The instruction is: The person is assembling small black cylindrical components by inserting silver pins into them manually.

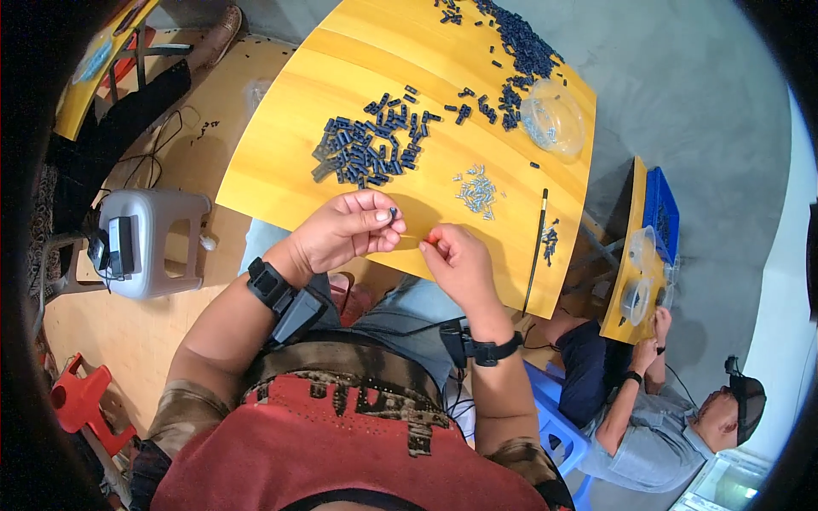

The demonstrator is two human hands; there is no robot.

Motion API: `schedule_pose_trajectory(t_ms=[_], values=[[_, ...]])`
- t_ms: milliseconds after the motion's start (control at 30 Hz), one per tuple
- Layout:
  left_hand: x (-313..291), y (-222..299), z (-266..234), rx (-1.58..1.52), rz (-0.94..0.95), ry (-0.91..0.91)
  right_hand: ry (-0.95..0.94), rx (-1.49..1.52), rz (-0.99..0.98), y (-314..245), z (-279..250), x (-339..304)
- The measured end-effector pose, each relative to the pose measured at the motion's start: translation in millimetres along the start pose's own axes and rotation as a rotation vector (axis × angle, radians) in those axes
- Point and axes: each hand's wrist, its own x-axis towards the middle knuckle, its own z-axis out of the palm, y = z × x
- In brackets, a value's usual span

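Thumb and forefinger of a worker's left hand (348, 230) pinched a small, dark, stubby piece (393, 214) near the edge of a yellow wood-grain tabletop (341, 58), the remaining fingers loosely curled. Close by, the right hand (462, 266) had its thumb and index fingertip drawn together, a fleck of red showing there; whether it was something gripped could not be told.

Just beyond the knuckles lay a loose heap of short black plastic pieces (371, 143), and to its right a small scatter of silvery metal screws (477, 192). A long, thin black rod (535, 255) ran along the table's right side, separating the screws from a little cluster of dark bits (550, 242). Farther out, a round, clear plastic tub (569, 104) stood against a larger spread of black pieces (527, 47) that trailed to the far edge.

On the floor to the left stood a grey plastic stool (162, 243) bearing a black boxy device (122, 245), with a red plastic stool (81, 396) nearer the worker. At right, a co-worker in a grey shirt (652, 439) bent over another yellow table beside a deep blue plastic tray (661, 213).
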Motion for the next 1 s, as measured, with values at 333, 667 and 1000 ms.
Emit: schedule_pose_trajectory(t_ms=[333,667,1000], values=[[0,-1,-7,-0.060,-0.020,-0.072,0.019,-0.123,-0.089,-15,-73,94],[-2,2,-9,-0.099,-0.082,-0.118,0.081,-0.421,-0.180,-5,-56,193],[3,6,-13,-0.168,-0.143,-0.185,0.099,-0.460,-0.276,10,-40,222]])
